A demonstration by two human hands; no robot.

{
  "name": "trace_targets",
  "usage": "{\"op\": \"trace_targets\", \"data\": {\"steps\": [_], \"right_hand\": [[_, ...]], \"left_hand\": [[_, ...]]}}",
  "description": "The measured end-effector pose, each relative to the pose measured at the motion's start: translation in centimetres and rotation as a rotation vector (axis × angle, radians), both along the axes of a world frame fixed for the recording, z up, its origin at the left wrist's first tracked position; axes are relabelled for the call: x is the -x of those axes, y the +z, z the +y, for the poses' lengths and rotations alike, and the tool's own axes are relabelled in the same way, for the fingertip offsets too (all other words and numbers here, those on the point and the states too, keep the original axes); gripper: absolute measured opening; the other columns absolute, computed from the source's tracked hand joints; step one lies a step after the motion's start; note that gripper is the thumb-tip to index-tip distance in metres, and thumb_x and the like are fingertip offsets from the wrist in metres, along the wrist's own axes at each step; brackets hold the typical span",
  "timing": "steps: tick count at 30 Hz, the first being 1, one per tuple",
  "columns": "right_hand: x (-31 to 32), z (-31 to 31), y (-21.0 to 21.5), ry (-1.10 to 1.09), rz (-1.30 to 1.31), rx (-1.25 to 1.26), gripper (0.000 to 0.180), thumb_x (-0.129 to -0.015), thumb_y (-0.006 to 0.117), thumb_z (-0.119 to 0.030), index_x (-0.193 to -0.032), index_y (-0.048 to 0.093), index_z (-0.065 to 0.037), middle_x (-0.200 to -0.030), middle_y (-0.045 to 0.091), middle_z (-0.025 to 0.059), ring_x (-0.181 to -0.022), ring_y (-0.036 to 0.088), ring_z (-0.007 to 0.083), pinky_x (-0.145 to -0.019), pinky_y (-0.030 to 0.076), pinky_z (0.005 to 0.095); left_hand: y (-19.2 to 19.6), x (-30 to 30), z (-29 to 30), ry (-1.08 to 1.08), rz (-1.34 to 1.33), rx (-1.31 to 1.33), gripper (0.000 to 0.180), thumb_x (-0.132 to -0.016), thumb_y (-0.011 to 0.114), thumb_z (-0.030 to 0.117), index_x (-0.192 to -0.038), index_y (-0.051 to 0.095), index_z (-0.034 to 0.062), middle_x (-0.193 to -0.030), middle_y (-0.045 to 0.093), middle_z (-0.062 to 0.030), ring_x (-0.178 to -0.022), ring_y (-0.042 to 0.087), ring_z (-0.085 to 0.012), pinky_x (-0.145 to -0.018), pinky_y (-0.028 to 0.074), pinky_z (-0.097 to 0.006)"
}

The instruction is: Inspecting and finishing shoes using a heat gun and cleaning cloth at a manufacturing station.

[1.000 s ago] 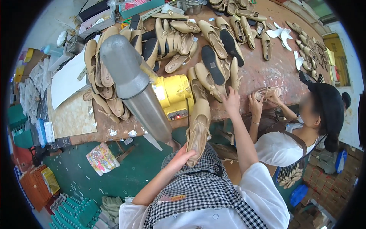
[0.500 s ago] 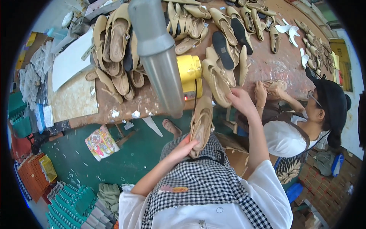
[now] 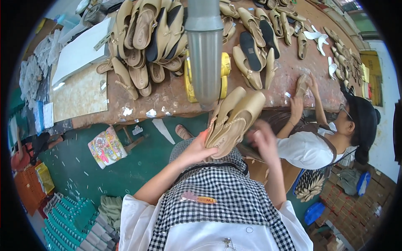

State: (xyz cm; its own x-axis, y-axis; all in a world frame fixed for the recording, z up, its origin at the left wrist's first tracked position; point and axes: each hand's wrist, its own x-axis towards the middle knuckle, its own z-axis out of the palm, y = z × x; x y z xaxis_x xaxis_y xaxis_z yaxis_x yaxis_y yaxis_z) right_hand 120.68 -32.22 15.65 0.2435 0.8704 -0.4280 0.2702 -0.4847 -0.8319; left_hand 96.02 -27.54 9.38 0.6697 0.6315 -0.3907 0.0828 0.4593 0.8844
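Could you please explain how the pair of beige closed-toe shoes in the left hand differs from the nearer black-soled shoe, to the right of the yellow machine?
The pair of beige closed-toe shoes is held off the table by the left hand; the black-soled shoe lies among shoes on the reddish-brown table.
The pair shows its tan insoles; the black-soled shoe shows its flat underside.
The pair is two shoes; the black-soled shoe is one.

Centre right: cannot resolve blurred right hand (image 3: 264, 140) | upper middle: cannot see yellow machine (image 3: 225, 66) whole behind metal tube (image 3: 204, 54), cropped above
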Motion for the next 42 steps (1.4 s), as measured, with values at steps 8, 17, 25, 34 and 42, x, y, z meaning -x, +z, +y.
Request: {"op": "trace_targets", "data": {"steps": [8,17,25,34,42], "right_hand": [[2.8,6.1,-6.7,-0.228,0.836,0.080,0.044,-0.095,0.040,-0.040,-0.124,0.044,-0.006,-0.116,0.053,0.0108,-0.106,0.054,0.0223,-0.087,0.048,0.0374],[5.4,4.5,-9.2,-0.384,1.103,0.108,0.037,-0.097,0.036,-0.037,-0.120,0.044,-0.010,-0.116,0.053,0.0098,-0.106,0.054,0.0212,-0.085,0.049,0.0357],[1.7,1.5,-7.8,-0.529,1.081,-0.015,0.037,-0.096,0.040,-0.039,-0.120,0.043,-0.011,-0.117,0.053,0.0075,-0.108,0.052,0.0205,-0.092,0.044,0.0359],[1.6,1.4,-4.9,-0.478,0.885,-0.043,0.037,-0.096,0.037,-0.038,-0.123,0.043,-0.013,-0.124,0.048,0.0075,-0.116,0.047,0.0210,-0.097,0.040,0.0360],[4.8,3.7,-7.1,-0.254,0.630,0.224,0.043,-0.093,0.041,-0.041,-0.113,0.049,-0.004,-0.092,0.058,0.0049,-0.071,0.054,0.0113,-0.046,0.040,0.0245]], "left_hand": [[4.0,7.0,2.3,-0.009,0.349,-0.167,0.088,-0.064,0.073,0.024,-0.136,0.029,-0.0022,-0.123,0.047,-0.0224,-0.111,0.051,-0.0305,-0.095,0.039,-0.034],[5.9,9.1,3.2,0.364,0.409,-0.147,0.072,-0.063,0.076,0.007,-0.124,0.038,0.0048,-0.119,0.045,-0.0096,-0.111,0.046,-0.0180,-0.094,0.040,-0.030],[7.5,5.4,2.9,0.248,0.376,-0.223,0.074,-0.059,0.079,0.011,-0.121,0.041,0.0056,-0.120,0.048,-0.0114,-0.106,0.054,-0.0225,-0.091,0.044,-0.033],[5.7,5.5,2.1,0.371,0.210,-0.146,0.057,-0.063,0.077,0.012,-0.111,0.048,0.0021,-0.105,0.053,-0.0075,-0.097,0.054,-0.0156,-0.087,0.043,-0.028],[4.3,9.2,2.9,0.562,0.184,0.229,0.039,-0.092,0.042,0.031,-0.119,0.047,0.0035,-0.113,0.057,-0.0105,-0.094,0.060,-0.0181,-0.078,0.053,-0.032]]}}
